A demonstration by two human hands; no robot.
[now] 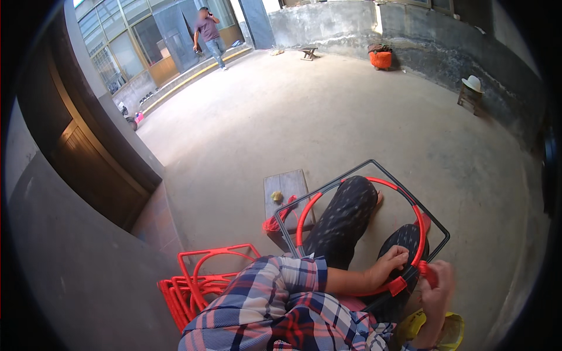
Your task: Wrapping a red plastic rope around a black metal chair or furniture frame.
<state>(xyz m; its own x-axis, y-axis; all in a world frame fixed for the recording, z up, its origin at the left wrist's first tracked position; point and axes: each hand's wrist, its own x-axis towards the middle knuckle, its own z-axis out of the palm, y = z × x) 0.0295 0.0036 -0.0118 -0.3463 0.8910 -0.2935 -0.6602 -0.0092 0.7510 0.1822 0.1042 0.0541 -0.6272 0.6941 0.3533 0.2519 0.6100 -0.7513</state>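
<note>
A red ring (pixel 421 231) in a black frame (pixel 345 176), held out over the legs

At the far left there is a brown door (pixel 96 169) in a grey wall. Next, low down, some red frames (pixel 196 284) sit close together in a pile by the sitting person's left arm. Far back, another person (pixel 208 32) is up on one side of the yard with a hand near the head.

Then comes a small wooden stool (pixel 285 186). A yellowish lump (pixel 277 197) and a bunch of red cord (pixel 272 223) are on it.

The black frame is in the middle, tilted over the legs (pixel 342 216) in dark, spotted trousers. The red ring is inside it, with dark bits between the red parts. Behind, by the back wall, is an orange tub (pixel 380 59).

The left hand (pixel 389 263) is at the near right part of the ring. Its fingers are bent and the tips are close together. I cannot tell if it has hold of anything. The right hand (pixel 440 286) is curled around a red bundle (pixel 429 273), right beside the ring.

Below it is something yellow (pixel 453 330), partly hidden. Far right, a white hat (pixel 472 83) sits on a little stand (pixel 469 99).
</note>
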